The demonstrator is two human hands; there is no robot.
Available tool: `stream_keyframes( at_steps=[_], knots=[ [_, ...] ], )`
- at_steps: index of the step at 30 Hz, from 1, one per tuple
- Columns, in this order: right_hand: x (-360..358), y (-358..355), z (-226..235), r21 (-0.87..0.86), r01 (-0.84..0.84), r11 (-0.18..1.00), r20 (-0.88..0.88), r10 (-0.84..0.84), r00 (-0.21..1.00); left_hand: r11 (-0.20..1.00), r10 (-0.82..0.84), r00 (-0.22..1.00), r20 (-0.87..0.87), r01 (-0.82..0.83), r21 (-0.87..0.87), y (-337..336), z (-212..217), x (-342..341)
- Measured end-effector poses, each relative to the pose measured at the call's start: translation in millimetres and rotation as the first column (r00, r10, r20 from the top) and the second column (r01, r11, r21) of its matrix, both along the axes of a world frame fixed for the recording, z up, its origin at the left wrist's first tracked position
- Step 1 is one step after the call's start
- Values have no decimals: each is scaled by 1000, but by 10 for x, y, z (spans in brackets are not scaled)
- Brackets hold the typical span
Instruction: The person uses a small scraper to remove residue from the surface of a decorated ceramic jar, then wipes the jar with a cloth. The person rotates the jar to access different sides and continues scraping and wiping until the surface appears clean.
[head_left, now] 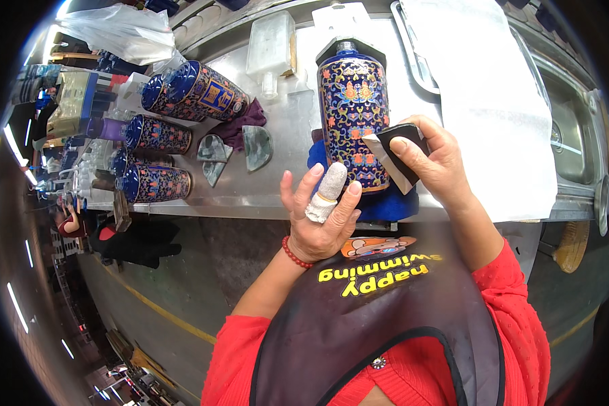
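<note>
A dark blue bottle (353, 122) with a colourful floral pattern lies on a blue cloth (394, 207), its narrow neck pointing away from me. My right hand (434, 159) grips a folded sheet, black on the outside and pale grey inside (398, 162), beside the bottle's lower right side. The sheet looks like sandpaper, though its grain is too small to make out. My left hand (323, 216) is open, fingers apart, just in front of the bottle's near end. A grey-white wrap (331, 184) covers one of its fingers.
Several matching blue vessels (206, 91) stand at the left of the metal bench. Near them are a purple cloth (249, 118) and mottled green pieces (257, 147). A clear box (271, 44) sits behind. White sheeting (494, 122) covers the right side, beside a sink (567, 139).
</note>
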State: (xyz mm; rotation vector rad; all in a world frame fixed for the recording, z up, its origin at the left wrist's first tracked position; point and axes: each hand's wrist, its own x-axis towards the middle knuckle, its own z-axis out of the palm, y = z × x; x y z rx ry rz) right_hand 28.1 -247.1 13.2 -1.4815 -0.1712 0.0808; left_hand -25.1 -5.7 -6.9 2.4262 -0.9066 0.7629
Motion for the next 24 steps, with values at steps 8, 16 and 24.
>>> stream_keyframes(
  at_steps=[8,16,24],
  knots=[
    [-41,-22,-89,-46,24,999,34,-23,999,999,25,999,41,-26,32,-62,33,2],
    [108,-178,-18,-378,307,873,477,-100,873,999,-28,999,-35,28,-20,-46,125,75],
    [601,39,756,-650,-244,720,476,636,608,991,106,961,-257,-124,-55,-135,209,273]
  ],
)
